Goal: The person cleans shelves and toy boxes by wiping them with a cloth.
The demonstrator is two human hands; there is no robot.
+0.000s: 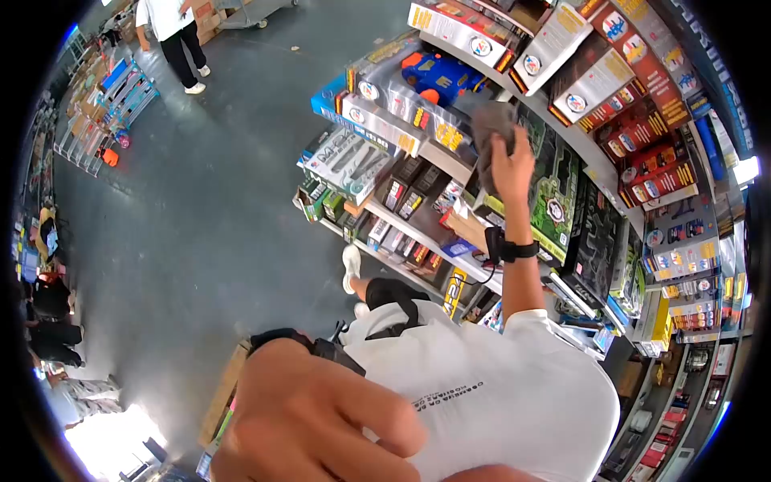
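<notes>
Grey-brown cloth point(491, 122), long axis: roughly up and down in the head view, slightly bowed; broad, rounded end towards the top, narrower end trailing down beside the palm.
Cloth, relative to fingers: beyond and to the left of the fingertips, its right side under them; lower part lies along the thumb side of the right hand point(514, 167).
Right fingers: bent and closed on the cloth; how tightly cannot be told. Palm side hidden.
Cloth, location: at the upper level of the display shelf point(448, 162), just right of the boxed blue-and-orange toy point(443, 74), left of the green-and-black box point(556, 189). Contact with the surface beneath: cannot tell.
Right wrist: black strap point(512, 247), thin dark cable beside it.
Left hand point(317, 410): close to the camera, low in view, blurred; fingers partly curled, pointing right. Any object in them: cannot tell.
Left hand, nearest item: white shirt point(514, 377) of the wearer, behind it in the view.
Background: grey floor point(233, 193); a person point(170, 28) standing at upper left; light-blue cart point(128, 95) near them.
</notes>
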